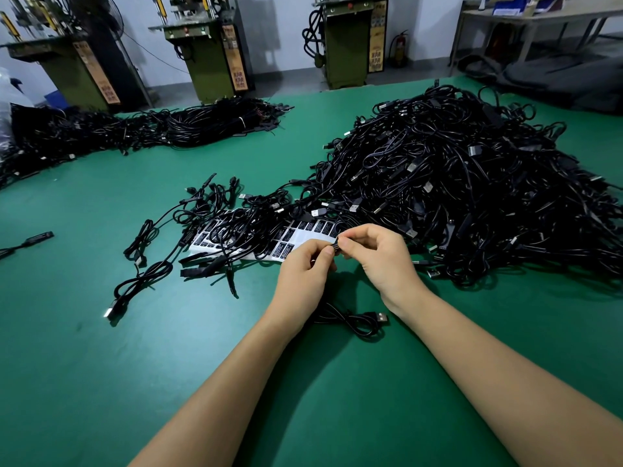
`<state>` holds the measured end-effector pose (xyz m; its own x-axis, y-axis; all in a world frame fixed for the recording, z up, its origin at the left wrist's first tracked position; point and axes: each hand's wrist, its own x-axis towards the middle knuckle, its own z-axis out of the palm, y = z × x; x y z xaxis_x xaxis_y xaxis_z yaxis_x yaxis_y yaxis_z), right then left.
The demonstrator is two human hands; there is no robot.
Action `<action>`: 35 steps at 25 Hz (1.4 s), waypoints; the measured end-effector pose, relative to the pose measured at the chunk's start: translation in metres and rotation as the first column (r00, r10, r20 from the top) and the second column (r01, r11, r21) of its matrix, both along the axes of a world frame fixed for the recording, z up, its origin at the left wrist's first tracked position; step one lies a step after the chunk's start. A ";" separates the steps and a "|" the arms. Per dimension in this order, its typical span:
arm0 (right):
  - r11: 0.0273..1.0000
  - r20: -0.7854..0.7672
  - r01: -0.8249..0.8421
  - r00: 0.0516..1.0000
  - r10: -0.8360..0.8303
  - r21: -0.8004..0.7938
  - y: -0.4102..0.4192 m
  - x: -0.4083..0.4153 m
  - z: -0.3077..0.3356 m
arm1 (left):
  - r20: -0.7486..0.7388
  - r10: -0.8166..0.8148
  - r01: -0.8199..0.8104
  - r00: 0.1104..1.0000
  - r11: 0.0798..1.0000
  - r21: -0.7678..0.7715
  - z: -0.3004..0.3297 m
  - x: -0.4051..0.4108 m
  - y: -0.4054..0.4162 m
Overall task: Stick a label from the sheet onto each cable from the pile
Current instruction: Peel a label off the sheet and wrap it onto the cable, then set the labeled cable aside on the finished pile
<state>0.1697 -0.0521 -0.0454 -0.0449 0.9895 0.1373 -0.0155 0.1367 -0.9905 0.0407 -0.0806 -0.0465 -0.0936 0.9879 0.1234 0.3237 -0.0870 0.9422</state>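
My left hand (305, 269) and my right hand (379, 256) meet above the green table (101, 365), both pinching a small black piece of one cable (336, 247). I cannot tell whether a label is on it. That cable's loose end, with a USB plug (381, 317), trails on the table under my wrists. The white label sheet (303, 235) with black labels lies just beyond my hands, partly covered by cables. The big pile of black cables (472, 183) rises to the right.
Several loose black cables (148, 264) lie left of the sheet. A second long heap of cables (135, 129) stretches along the far left. Green machines (215, 52) stand past the table's far edge, and a bench (539, 25) is at the back right.
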 end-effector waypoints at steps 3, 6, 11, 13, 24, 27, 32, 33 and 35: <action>0.999 -0.043 -0.021 0.999 0.020 -0.024 0.001 0.003 0.001 | 0.030 -0.008 0.008 1.000 1.000 -0.016 0.000 0.000 0.001; 0.997 -0.093 0.025 0.995 -0.032 -0.074 0.006 0.007 0.000 | 0.078 0.002 0.001 0.997 0.999 -0.034 0.000 -0.001 0.001; 1.000 0.111 0.023 0.994 -0.022 -0.013 0.005 0.002 -0.003 | 0.109 0.028 -0.023 0.994 0.998 -0.050 0.000 -0.001 0.001; 0.999 0.207 -0.007 0.978 -0.002 0.042 0.004 -0.001 -0.005 | 0.123 0.008 -0.003 0.992 0.999 -0.041 0.001 -0.001 0.000; 0.998 0.181 -0.067 0.981 0.069 -0.014 0.006 0.001 -0.002 | 0.037 0.005 -0.005 0.999 1.000 -0.022 0.001 0.002 0.001; 0.999 0.076 -0.001 0.997 0.005 -0.049 0.008 0.001 -0.002 | 0.207 0.006 0.013 0.978 0.996 -0.093 0.004 -0.003 0.001; 0.994 -0.005 0.042 0.999 -0.043 -0.102 0.010 0.003 0.000 | 0.485 0.118 -0.088 0.867 0.993 -0.083 0.042 -0.045 -0.001; 0.993 -0.020 0.045 0.999 -0.048 -0.109 0.009 0.003 0.001 | 0.529 0.141 -0.129 0.837 0.990 -0.060 0.054 -0.061 -0.002; 0.992 -0.032 0.048 0.998 -0.052 -0.114 0.008 0.002 0.003 | 0.599 0.164 -0.208 0.784 0.978 0.005 0.081 -0.099 -0.004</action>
